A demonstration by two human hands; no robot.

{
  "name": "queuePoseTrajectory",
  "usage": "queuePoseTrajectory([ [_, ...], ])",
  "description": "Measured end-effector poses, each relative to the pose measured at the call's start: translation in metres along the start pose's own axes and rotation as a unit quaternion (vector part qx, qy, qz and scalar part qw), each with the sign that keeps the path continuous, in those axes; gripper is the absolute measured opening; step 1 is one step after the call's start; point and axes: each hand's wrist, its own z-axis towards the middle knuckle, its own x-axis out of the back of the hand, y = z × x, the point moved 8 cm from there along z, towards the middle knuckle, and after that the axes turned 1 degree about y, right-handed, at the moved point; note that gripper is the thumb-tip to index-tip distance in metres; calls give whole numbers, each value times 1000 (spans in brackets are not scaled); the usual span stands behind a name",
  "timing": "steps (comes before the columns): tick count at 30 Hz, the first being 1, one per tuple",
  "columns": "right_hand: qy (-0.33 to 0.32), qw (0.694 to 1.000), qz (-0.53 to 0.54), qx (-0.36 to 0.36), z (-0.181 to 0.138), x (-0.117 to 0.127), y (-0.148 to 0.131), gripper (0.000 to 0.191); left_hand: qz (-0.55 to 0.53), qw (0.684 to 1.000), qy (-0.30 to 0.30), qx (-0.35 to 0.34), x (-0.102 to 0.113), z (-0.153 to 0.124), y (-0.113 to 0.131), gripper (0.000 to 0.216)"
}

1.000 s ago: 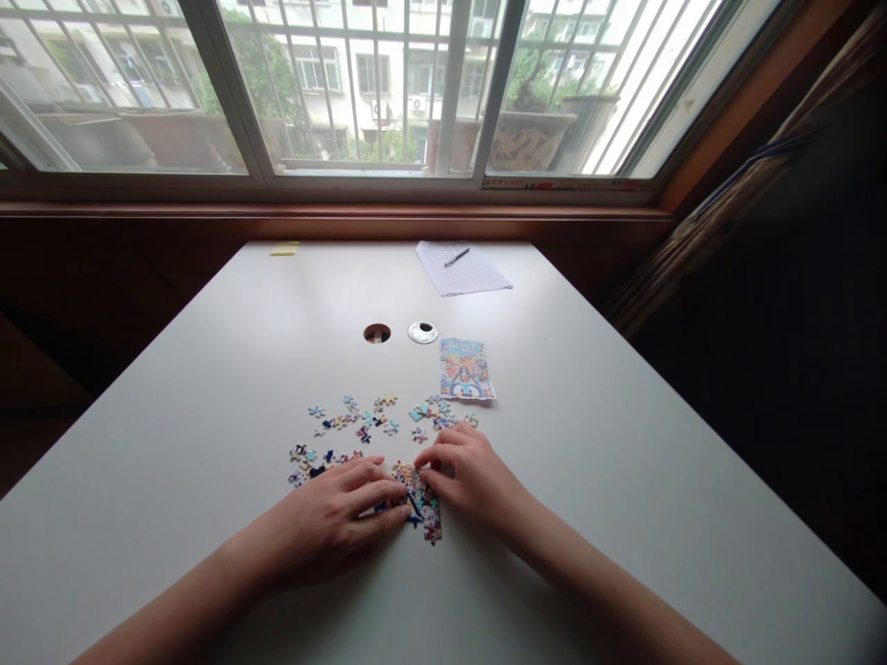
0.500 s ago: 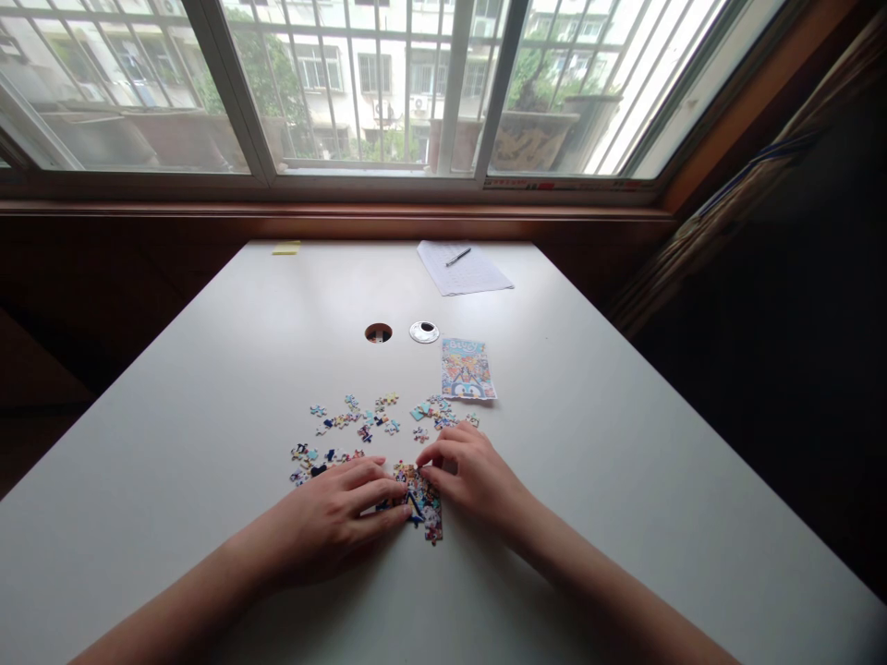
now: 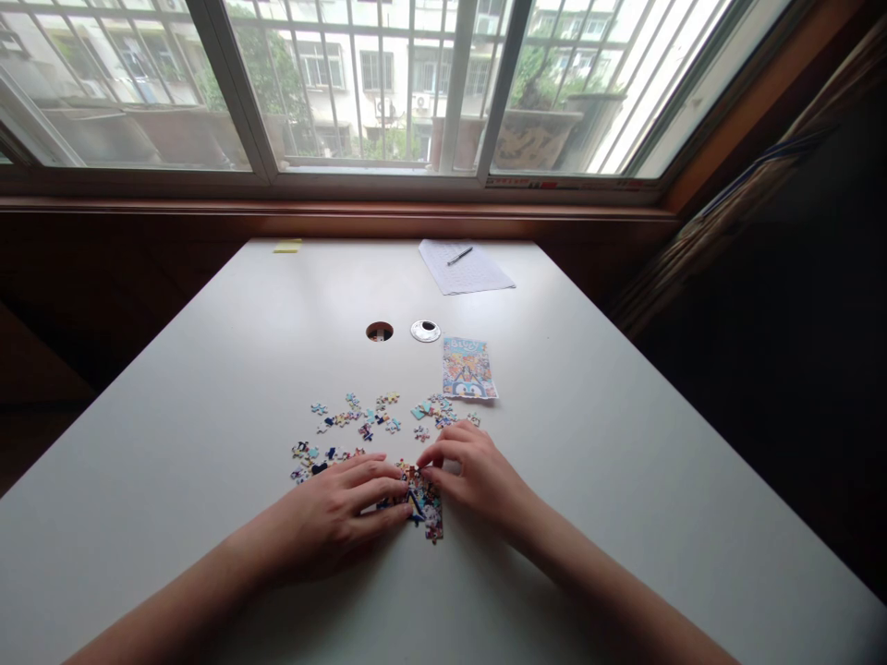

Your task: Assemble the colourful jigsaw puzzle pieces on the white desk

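Note:
A partly joined jigsaw puzzle [image 3: 424, 511] lies on the white table, its left side covered by my fingers. My left hand [image 3: 350, 499] rests flat with fingers stretched out, their tips on the puzzle's left part. At the puzzle's upper right edge, my right hand [image 3: 466, 466] pinches a small puzzle piece [image 3: 418, 469] between thumb and fingertips; the fingers hide most of it. Loose puzzle pieces [image 3: 333, 454] lie just beyond my left hand. More loose pieces [image 3: 433, 409] are spread beyond my right hand.
A printed picture card [image 3: 469, 369] lies past the pieces. Farther back are a round cable hole [image 3: 379, 332], its metal cover [image 3: 425, 331], paper sheets [image 3: 478, 275] with a pen [image 3: 460, 256] on top, and yellow sticky notes [image 3: 286, 247]. A barred window stands behind the table [image 3: 173, 388].
Both hands stay almost where they were, at the puzzle. The whole view has shifted very slightly; the loose pieces and card lie as before.

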Motion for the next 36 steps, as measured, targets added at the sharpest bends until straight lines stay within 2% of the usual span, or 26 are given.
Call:
queuePoseTrajectory([
  [9,1,999,-30,14,-2,-3,0,11,-2,1000,-14,0,-3,-1,-1,42],
  [17,-4,998,-68,10,-4,-4,0,9,-9,1000,-2,1,-1,-1,0,44],
  [30,-26,998,-48,-16,-3,-7,2,11,-3,1000,-14,16,-2,0,0,41],
  [36,-28,998,-47,-12,-2,-7,0,11,1,1000,-1,17,-2,-1,0,38],
])
